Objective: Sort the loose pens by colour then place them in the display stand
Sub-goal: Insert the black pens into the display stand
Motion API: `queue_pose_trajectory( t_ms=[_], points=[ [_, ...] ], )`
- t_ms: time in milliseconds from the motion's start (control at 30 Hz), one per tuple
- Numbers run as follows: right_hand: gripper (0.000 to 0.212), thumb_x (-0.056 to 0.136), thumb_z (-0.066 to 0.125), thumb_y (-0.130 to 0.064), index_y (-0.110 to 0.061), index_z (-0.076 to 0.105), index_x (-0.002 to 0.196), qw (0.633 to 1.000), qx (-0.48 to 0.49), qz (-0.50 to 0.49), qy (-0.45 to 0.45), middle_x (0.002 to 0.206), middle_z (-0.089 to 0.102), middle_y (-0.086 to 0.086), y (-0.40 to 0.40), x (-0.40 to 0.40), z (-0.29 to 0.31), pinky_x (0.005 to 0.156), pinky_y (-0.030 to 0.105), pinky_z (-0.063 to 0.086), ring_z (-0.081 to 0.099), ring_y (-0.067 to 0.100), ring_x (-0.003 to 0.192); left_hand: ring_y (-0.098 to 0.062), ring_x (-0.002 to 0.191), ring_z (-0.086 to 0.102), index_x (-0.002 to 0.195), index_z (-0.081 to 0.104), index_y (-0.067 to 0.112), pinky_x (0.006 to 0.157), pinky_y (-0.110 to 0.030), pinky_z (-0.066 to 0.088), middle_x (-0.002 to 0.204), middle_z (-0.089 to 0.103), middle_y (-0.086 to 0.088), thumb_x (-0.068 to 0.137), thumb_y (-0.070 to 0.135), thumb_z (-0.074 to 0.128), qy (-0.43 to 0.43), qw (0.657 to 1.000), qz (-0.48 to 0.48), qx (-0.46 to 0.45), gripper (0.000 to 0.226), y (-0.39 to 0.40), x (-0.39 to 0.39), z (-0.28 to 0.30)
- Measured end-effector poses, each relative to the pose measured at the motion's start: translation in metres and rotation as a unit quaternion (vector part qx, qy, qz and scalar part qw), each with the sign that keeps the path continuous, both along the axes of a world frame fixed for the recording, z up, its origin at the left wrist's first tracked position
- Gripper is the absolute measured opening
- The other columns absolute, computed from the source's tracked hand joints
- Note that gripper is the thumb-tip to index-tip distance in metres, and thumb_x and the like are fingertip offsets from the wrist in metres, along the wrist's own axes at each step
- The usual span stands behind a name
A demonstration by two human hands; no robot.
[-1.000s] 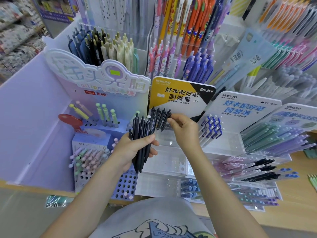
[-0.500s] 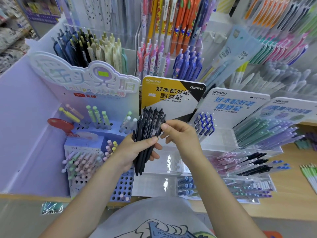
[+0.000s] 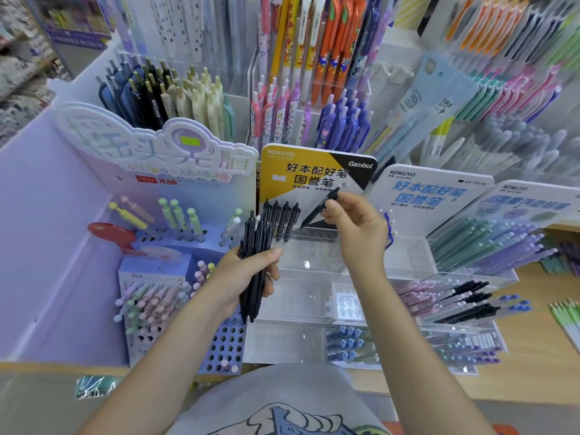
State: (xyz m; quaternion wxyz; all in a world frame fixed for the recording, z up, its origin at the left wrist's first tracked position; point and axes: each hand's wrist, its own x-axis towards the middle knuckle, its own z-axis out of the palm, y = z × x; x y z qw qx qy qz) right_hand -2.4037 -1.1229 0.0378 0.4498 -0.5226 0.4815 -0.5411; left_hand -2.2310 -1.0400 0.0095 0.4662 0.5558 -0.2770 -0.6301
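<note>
Single black pen (image 3: 318, 209): long axis diagonal, upper end toward the yellow card (image 3: 317, 171), lower tip down-left over the clear stand (image 3: 314, 265); pinched near its upper end by the right hand (image 3: 361, 227), barrel projecting left beyond the fingers. Black bundle (image 3: 255, 268): near upright, clips up, gripped at mid-length by the left hand (image 3: 244, 277), thumb across the front. Four black pens (image 3: 282, 219) stand in the stand's top row, beside the bundle. Half a second ago the right hand met the bundle; now it is apart, raised, with one pen drawn out.
</note>
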Motion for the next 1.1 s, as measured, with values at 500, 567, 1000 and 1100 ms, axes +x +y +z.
queue_pose_trajectory(
  t_ms=[500, 567, 1000, 1100],
  points=[
    [0.017, 0.09, 0.067, -0.001, -0.014, 0.07, 0.1, 0.998, -0.006, 0.008, 0.054, 0.087, 0.072, 0.003, -0.004, 0.004, -0.01, 0.076, 0.022, 0.057, 0.069, 0.01, 0.081, -0.02, 0.048, 0.052, 0.083, 0.062, 0.007, 0.05, -0.028, 0.046, 0.064, 0.06, -0.008, 0.076, 0.034, 0.074, 0.021, 1.0, -0.011, -0.007, 0.031, 0.002, 0.003, 0.001],
    [0.019, 0.09, 0.067, -0.001, -0.018, 0.069, 0.099, 0.998, -0.015, 0.009, 0.062, 0.087, 0.072, 0.0, -0.003, 0.003, -0.01, 0.076, 0.022, 0.057, 0.07, 0.01, 0.081, -0.02, 0.048, 0.052, 0.083, 0.062, 0.007, 0.05, -0.029, 0.046, 0.065, 0.06, -0.008, 0.075, 0.034, 0.074, 0.023, 1.0, -0.011, -0.008, 0.031, 0.002, 0.003, 0.0],
    [0.016, 0.091, 0.069, -0.008, -0.022, 0.068, 0.1, 0.99, 0.055, 0.059, 0.115, 0.084, 0.07, -0.006, -0.006, 0.017, -0.038, 0.081, 0.047, 0.059, 0.068, 0.016, 0.079, -0.021, 0.048, 0.05, 0.082, 0.061, 0.007, 0.051, -0.028, 0.044, 0.064, 0.058, -0.008, 0.08, 0.031, 0.074, 0.037, 0.999, -0.012, -0.015, 0.027, 0.0, 0.0, -0.002],
    [0.015, 0.09, 0.07, -0.011, -0.024, 0.068, 0.097, 0.988, 0.056, 0.043, 0.134, 0.083, 0.07, -0.007, -0.007, 0.017, -0.04, 0.078, 0.042, 0.059, 0.067, 0.013, 0.076, -0.02, 0.05, 0.051, 0.077, 0.061, 0.008, 0.053, -0.029, 0.044, 0.065, 0.057, -0.008, 0.077, 0.033, 0.078, 0.027, 0.999, -0.027, -0.024, 0.03, 0.001, 0.002, -0.004]
  ],
)
